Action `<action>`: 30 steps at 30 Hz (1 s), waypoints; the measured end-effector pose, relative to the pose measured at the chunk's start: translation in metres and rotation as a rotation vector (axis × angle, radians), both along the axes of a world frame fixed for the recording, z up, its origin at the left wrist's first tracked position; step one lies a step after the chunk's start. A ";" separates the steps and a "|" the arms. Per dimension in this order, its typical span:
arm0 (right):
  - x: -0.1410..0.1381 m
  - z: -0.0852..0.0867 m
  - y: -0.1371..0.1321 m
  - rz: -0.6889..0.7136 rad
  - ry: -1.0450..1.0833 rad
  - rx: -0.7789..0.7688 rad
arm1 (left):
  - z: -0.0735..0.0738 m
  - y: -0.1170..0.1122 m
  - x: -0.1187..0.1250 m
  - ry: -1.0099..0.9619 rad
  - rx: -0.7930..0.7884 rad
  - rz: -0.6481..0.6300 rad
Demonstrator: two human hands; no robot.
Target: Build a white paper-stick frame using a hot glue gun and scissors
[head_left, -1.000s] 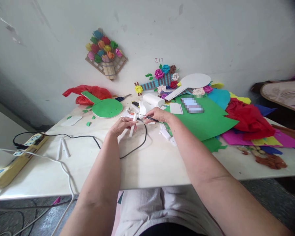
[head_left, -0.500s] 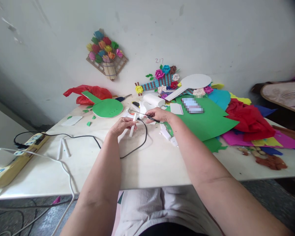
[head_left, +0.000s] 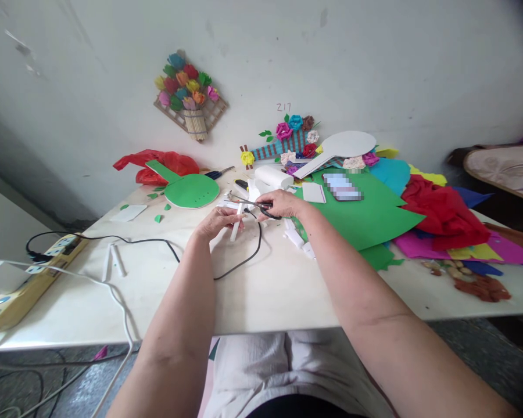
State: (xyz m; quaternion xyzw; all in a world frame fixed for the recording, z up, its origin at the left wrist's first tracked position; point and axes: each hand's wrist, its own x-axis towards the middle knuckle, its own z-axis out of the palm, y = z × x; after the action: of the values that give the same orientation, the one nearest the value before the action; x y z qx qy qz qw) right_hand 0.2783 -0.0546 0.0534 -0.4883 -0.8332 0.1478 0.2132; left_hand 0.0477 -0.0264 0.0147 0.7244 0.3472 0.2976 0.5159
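Observation:
My left hand [head_left: 220,222] pinches a narrow white strip [head_left: 235,228] that stands nearly upright between thumb and fingers. Scissors [head_left: 268,210] with dark handles are in my right hand [head_left: 283,204], their blades parted and pointing left at the strip's upper end. Whether the blades touch the strip I cannot tell. Just behind the hands lie a white roll [head_left: 273,177] and crumpled white pieces. A black cable [head_left: 258,247] loops on the table beneath the hands. Small white scraps [head_left: 293,235] lie below my right wrist.
On the left are a green paddle-shaped piece [head_left: 192,190], two white strips [head_left: 114,261] and a yellow power strip [head_left: 30,281] with cables. To the right, green sheets [head_left: 353,220], a phone [head_left: 342,187], a white paddle shape [head_left: 348,144] and red crepe paper [head_left: 444,217] crowd the table.
The scissors have gone from closed-looking blades to parted ones, and their handles have spread in my right hand. My left hand and the white strip stay nearly in place.

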 end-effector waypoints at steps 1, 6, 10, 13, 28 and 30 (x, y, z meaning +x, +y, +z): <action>0.000 0.000 0.000 0.000 -0.003 0.003 | 0.000 0.000 0.000 -0.001 -0.006 -0.001; -0.002 0.002 -0.002 -0.017 -0.012 0.007 | 0.001 -0.002 0.001 -0.005 -0.010 0.000; -0.002 0.003 -0.003 -0.038 -0.019 0.004 | 0.001 -0.001 0.000 0.002 0.004 0.004; -0.002 0.003 -0.002 -0.054 -0.018 0.006 | 0.000 0.000 -0.001 -0.002 0.019 -0.009; 0.003 -0.007 0.013 -0.304 0.163 0.126 | -0.003 0.003 -0.001 -0.048 0.004 0.020; 0.006 -0.007 0.015 -0.503 0.042 0.139 | -0.004 0.003 0.001 -0.074 -0.004 0.031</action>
State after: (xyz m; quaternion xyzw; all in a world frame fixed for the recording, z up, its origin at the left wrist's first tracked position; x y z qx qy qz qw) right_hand 0.2845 -0.0394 0.0462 -0.6612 -0.6890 0.0428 0.2937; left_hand 0.0487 -0.0239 0.0108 0.7065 0.3396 0.3313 0.5252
